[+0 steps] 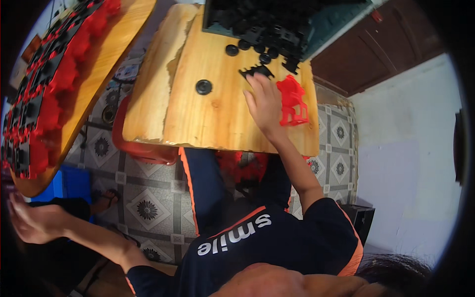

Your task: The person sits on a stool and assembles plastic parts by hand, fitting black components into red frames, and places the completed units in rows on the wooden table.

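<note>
My right hand reaches over the wooden table with its thumb apart from the fingers. Its fingertips touch the near edge of a black toothed plastic part lying on the wood. Just right of that hand lies a red plastic frame-like part with openings in it. A round black wheel sits alone further left. Far off at the left rim, my left hand is held out below the end of another table, fingers stretched; its fingertips are dim, and I make out nothing in it.
A dark bin spills black parts and several small wheels onto the wooden table. The left table bears rows of red-and-black assemblies. Beneath are a red stool and a blue crate. Another person's sandalled foot shows.
</note>
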A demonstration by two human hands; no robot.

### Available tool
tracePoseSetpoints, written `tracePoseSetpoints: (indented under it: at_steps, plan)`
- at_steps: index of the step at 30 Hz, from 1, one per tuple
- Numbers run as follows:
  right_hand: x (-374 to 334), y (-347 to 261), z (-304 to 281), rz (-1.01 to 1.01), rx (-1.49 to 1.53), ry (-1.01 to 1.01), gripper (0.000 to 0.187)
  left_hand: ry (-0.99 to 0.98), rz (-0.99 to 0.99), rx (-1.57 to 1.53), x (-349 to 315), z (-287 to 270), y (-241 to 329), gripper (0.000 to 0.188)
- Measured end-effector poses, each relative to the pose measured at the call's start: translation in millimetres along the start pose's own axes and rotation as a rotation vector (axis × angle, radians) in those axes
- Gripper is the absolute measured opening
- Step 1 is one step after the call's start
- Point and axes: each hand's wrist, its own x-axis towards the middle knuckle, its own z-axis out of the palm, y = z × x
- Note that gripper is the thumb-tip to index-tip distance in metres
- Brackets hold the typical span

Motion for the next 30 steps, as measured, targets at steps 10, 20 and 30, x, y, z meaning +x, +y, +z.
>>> tracePoseSetpoints:
  at_steps: [10,20,30]
  plan:
    - [59,134,-9,-0.087,-0.052,-0.355,0.049,-1.171,-1.096,-0.671,-291,165,190,0.059]
    - [80,141,-28,0.059,0.539,-0.126,0.026,-1.246,-0.766,-0.49,-341,267,277,0.063]
    - [-88,122,-78,1.028,1.008,0.41,0.027,-1.663,-0.411,-0.069,-388,259,357,0.065]
